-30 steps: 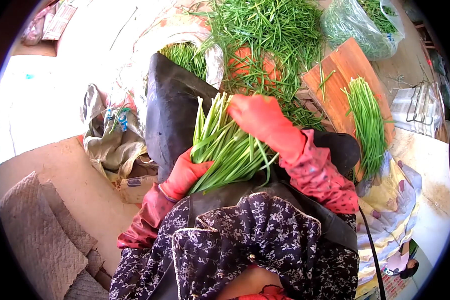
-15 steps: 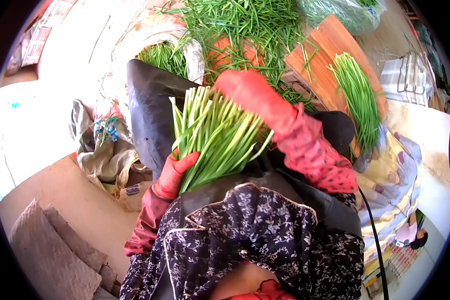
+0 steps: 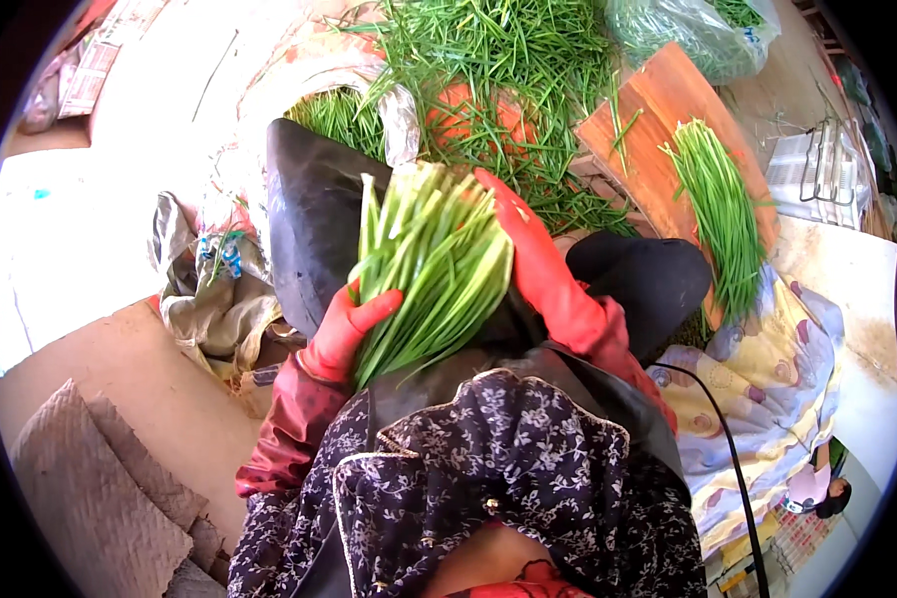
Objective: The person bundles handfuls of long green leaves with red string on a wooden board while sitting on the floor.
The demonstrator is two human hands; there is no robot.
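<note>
A thick bunch of garlic chives [image 3: 434,264] stands over my lap, its pale cut ends up and its green leaves down toward me. My left hand [image 3: 349,329], in a red rubber glove, grips the bunch low on its left side with the thumb across the front. Along the bunch's right edge lies my right hand [image 3: 523,234], also in a red glove. Its fingers are stretched out, lying flat against the stems near the pale ends. The far side of the bunch is hidden.
Loose chives [image 3: 508,50] are heaped ahead of me. A wooden board [image 3: 658,95] at the right bears another chive bundle [image 3: 718,219]. A chive-filled sack [image 3: 399,120] stands at the left; a clear plastic bag [image 3: 703,40] lies far right. A black cable [image 3: 733,448] hangs at my right.
My right hand has come down from across the top of the cut ends to the bunch's right side. The bunch looks narrower, more gathered; the left hand keeps its grip.
</note>
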